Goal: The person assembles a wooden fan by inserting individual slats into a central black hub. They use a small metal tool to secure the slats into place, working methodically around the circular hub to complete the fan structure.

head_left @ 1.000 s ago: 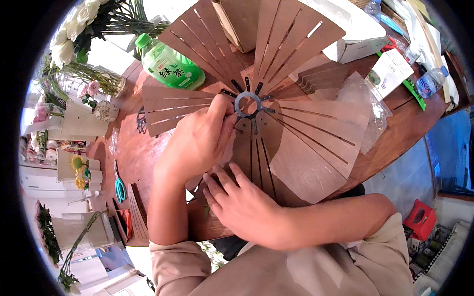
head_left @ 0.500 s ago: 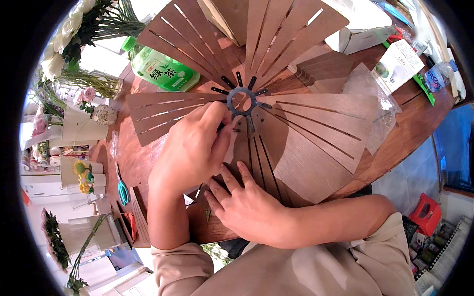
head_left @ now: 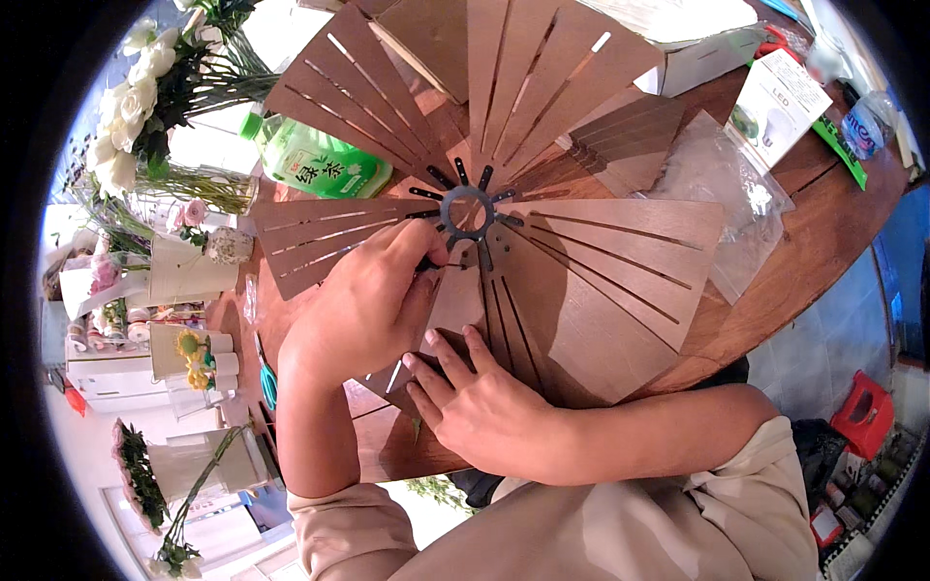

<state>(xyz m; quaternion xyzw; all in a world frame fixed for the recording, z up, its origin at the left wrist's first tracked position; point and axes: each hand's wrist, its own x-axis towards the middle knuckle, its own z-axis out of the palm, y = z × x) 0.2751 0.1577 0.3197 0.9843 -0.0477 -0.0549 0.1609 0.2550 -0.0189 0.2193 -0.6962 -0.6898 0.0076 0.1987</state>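
Brown slotted wooden panels fan out around a dark metal ring with short drilled arms. My left hand is closed just below and left of the ring, gripping a small dark-handled screwdriver. The thin shaft points right, toward a small dark piece by a panel's inner end; whether the tip touches it I cannot tell. My right hand lies flat with fingers apart on the near panels, close below my left hand. Small dark holes or screws show on the panel right of the ring.
A green-capped drink bottle lies behind the left panels. Stacked spare panels, clear plastic bags and a white bulb box are at the right. Teal-handled scissors lie left, near potted flowers.
My view has shifted slightly, so the panels and ring sit a little differently in the picture. My left hand has turned a bit, and the screwdriver's shaft now shows. My right hand stays on the panels.
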